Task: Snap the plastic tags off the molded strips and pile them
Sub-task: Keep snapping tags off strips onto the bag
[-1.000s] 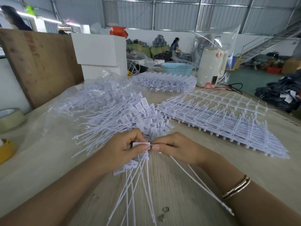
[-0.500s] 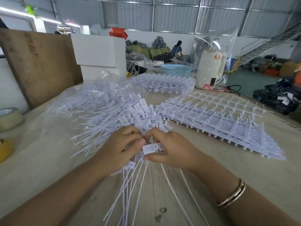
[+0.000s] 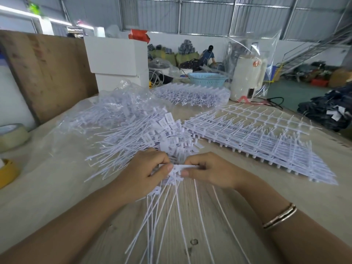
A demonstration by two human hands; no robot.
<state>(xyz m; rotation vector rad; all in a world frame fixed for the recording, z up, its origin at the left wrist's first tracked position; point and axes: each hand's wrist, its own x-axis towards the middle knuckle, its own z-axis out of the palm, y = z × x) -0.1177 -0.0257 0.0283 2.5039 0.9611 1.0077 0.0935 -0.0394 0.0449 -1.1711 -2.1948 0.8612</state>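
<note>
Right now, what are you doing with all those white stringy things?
A person is snapping plastic tags apart. The left hand and right hand both pinch a white strip of tags between them, its long tails fanning toward the camera over the table. Just beyond the hands lies the pile of loose tags, partly on clear plastic. To the right wait stacked molded strips, not yet broken up.
</note>
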